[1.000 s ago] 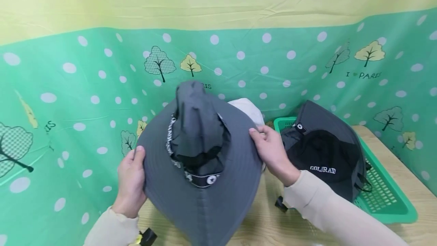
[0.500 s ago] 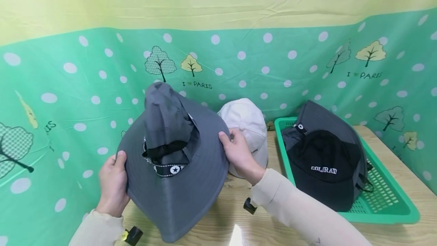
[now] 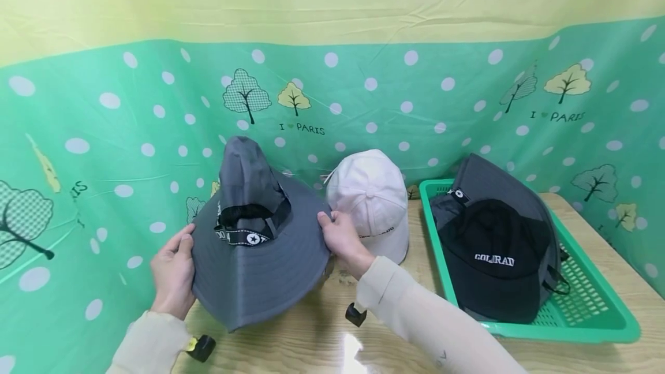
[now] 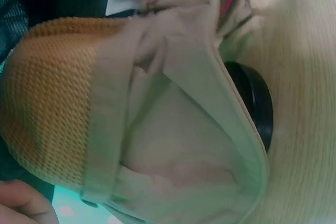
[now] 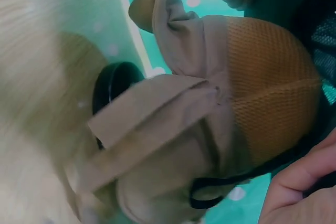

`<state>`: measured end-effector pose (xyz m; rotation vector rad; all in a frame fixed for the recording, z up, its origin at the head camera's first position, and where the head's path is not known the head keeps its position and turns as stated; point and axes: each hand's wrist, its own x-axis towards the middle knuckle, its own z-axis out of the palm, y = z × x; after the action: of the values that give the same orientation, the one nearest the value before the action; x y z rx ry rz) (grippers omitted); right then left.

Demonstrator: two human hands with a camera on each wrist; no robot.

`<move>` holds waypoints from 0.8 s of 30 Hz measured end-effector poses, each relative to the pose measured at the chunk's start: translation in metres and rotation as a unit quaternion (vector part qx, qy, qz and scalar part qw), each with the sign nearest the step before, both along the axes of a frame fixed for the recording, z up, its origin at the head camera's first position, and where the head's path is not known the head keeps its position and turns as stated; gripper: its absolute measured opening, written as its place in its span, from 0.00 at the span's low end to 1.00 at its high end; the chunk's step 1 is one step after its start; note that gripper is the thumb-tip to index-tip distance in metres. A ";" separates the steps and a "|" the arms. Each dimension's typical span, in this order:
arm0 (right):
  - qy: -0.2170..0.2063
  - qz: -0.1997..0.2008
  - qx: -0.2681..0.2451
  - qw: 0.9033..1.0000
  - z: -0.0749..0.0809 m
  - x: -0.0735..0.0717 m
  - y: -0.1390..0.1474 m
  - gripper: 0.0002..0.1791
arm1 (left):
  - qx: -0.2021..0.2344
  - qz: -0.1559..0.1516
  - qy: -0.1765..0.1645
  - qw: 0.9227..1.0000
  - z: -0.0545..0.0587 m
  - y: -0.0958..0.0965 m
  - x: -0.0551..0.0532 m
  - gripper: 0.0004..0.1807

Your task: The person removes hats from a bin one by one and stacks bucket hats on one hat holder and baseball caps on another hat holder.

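Observation:
A dark grey wide-brimmed sun hat (image 3: pixel 270 281) is held up at the left by both hands, its crown upright and slightly folded. My left hand (image 3: pixel 174 273) pinches the brim at its left edge, thumb on top. On the brim's right edge, my right hand (image 3: pixel 345 241) has a similar pinch. Below the grey hat, the wrist views show a tan hat with a woven crown (image 5: pixel 273 98) and beige cloth brim (image 4: pixel 178 129); the head view hides it. Behind my right hand stands a white baseball cap (image 3: pixel 366 189), apart from the grey hat.
At the right, a green plastic basket (image 3: pixel 587 333) holds a black cap (image 3: pixel 499 235) and another dark grey brimmed hat (image 3: pixel 519 183). A round black thing (image 4: pixel 257 103) shows under the tan hat. Polka-dot cloth (image 3: pixel 363 103) hangs behind the wooden table (image 3: pixel 291 351).
Both hands have carried the grey sun hat left and then lowered it a little. The white cap, mostly covered before, is now largely visible. Basket contents have not moved.

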<state>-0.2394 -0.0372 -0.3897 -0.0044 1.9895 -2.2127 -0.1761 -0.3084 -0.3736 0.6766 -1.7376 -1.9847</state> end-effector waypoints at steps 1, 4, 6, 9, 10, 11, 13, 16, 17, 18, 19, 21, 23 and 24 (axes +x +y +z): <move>-0.012 0.007 -0.010 1.000 -0.003 -0.001 -0.002 0.14 | 0.000 -0.002 -0.004 1.000 -0.001 -0.001 -0.001 0.21; -0.042 0.019 -0.040 0.998 -0.012 -0.002 -0.007 0.14 | -0.008 -0.004 -0.020 1.000 -0.005 -0.005 -0.003 0.22; -0.053 0.010 -0.050 0.997 -0.015 -0.003 -0.011 0.14 | -0.019 -0.005 -0.034 0.999 -0.006 -0.008 -0.005 0.22; -0.053 -0.013 -0.052 0.997 -0.016 -0.006 -0.016 0.14 | -0.030 -0.007 -0.053 0.998 -0.011 -0.013 -0.007 0.22; -0.051 -0.019 -0.049 0.997 -0.017 -0.007 -0.018 0.14 | -0.041 -0.010 -0.060 0.997 -0.014 -0.015 -0.008 0.23; -0.051 -0.022 -0.047 0.997 -0.018 -0.008 -0.019 0.15 | -0.051 -0.013 -0.067 0.996 -0.018 -0.018 -0.009 0.23; -0.046 -0.027 -0.039 0.998 -0.023 -0.009 -0.022 0.15 | -0.080 -0.023 -0.080 0.993 -0.029 -0.022 -0.011 0.24; -0.038 -0.036 -0.028 0.998 -0.030 -0.011 -0.026 0.16 | -0.149 -0.045 -0.098 0.983 -0.047 -0.026 -0.014 0.24; -0.035 -0.041 -0.021 0.998 -0.032 -0.012 -0.027 0.16 | -0.167 -0.053 -0.100 0.980 -0.051 -0.027 -0.016 0.24; -0.033 -0.046 -0.012 0.998 -0.035 -0.013 -0.028 0.16 | -0.181 -0.060 -0.100 0.976 -0.055 -0.027 -0.018 0.24; -0.029 -0.052 -0.002 0.998 -0.037 -0.014 -0.029 0.16 | -0.200 -0.067 -0.102 0.972 -0.058 -0.028 -0.019 0.24; -0.024 -0.060 0.024 0.998 -0.041 -0.016 -0.031 0.16 | -0.232 -0.080 -0.102 0.964 -0.062 -0.029 -0.023 0.24; -0.021 -0.062 0.050 0.997 -0.045 -0.018 -0.033 0.16 | -0.256 -0.093 -0.104 0.957 -0.063 -0.031 -0.026 0.24; -0.018 -0.063 0.065 0.996 -0.047 -0.019 -0.033 0.16 | -0.266 -0.099 -0.107 0.953 -0.063 -0.032 -0.027 0.24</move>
<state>-0.2586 -0.0705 -0.4364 0.1792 2.1653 -2.1338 -0.2035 -0.3403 -0.4365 0.5557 -2.4200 -1.4790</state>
